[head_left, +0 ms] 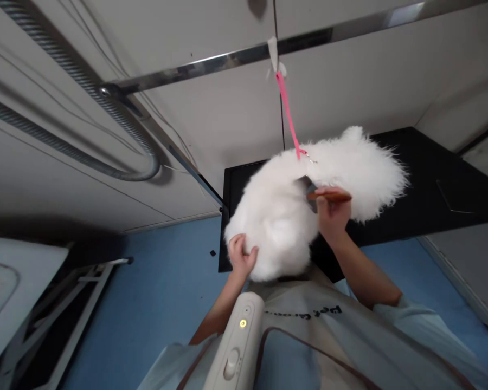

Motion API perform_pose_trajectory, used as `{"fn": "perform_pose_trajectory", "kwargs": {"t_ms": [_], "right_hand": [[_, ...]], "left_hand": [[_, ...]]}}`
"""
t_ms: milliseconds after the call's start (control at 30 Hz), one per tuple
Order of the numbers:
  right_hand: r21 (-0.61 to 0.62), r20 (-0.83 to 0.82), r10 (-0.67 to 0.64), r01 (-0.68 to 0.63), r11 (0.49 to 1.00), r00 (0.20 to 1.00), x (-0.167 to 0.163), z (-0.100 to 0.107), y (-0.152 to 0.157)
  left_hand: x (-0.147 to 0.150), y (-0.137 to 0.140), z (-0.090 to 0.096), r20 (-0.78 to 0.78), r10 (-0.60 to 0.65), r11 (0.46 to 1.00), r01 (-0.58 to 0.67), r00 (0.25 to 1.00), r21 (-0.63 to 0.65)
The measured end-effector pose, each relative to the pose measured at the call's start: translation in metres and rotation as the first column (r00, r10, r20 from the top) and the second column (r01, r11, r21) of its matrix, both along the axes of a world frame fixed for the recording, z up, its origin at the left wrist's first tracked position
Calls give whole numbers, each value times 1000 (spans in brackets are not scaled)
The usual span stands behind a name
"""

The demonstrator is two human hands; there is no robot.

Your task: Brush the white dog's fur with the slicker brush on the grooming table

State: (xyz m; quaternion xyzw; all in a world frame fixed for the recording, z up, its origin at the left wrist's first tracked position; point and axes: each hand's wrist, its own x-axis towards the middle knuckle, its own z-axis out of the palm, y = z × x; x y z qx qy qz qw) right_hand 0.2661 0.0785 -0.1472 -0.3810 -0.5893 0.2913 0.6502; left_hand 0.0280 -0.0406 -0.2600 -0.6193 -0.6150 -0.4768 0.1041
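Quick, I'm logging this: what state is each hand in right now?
Left hand: open, thumb apart from the fingers, on the dog.
Right hand: closed, holding the brush.

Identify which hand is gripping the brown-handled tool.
The right hand, closed around the brown-handled tool. The left hand differs: it holds no tool and rests against the furry white animal.

From afar I see pale wall panels (211,114); the floor (158,281) is blue; at left, a grey ribbed hose (149,165) makes a bend.
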Motion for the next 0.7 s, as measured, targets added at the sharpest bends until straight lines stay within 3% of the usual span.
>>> {"fn": "perform_pose_trajectory", "kwargs": {"t_ms": [67, 133, 167, 200, 267, 300, 367, 433, 467, 533, 600, 633, 700], "right_hand": [[-79, 141, 253, -244, 966, 957, -9, 4, -3], [-258, 244, 474, -414, 873, 846, -18, 12, 0], [-291, 256, 467, -394, 872, 846, -20, 17, 4], [-260, 246, 384, -321, 911, 890, -21, 23, 8], [-85, 169, 146, -133, 987, 975, -24, 33, 15], [-7, 146, 109, -109, 994, 983, -26, 36, 15], [2, 245, 265, -274, 962, 933, -33, 38, 11], [-194, 413, 478, -438, 878, 775, -41, 39, 10], [-274, 455, 502, -422, 865, 735, -43, 41, 13], [-247, 466, 344, -254, 935, 815, -42, 49, 23], [-102, 423, 126, -91, 991, 897, -40, 59, 29], [-51, 428, 102, -89, 995, 898, -41, 62, 26], [-83, 559, 260, -259, 962, 787, -47, 62, 12]], "left_hand": [[6, -10, -9, -60, 11, 1000, -11, 998, -5], [13, -17, -18, -90, -58, 998, 57, 994, -21], [17, -20, -21, -88, -96, 995, 95, 991, -22], [21, -21, -23, -85, -127, 992, 126, 988, -22], [29, -22, -25, -97, -153, 988, 150, 984, -38], [34, -23, -25, -108, -159, 987, 154, 981, -52], [43, -24, -25, -110, -179, 982, 171, 978, -81], [50, -27, -27, -75, -193, 977, 185, 978, -102], [53, -29, -29, -55, -197, 976, 191, 979, -101], [57, -31, -31, -32, -194, 978, 191, 980, -79], [59, -32, -32, -30, -196, 980, 195, 980, -48], [59, -32, -31, -36, -199, 980, 198, 979, -36], [59, -31, -28, -50, -206, 979, 205, 977, -19]]}}
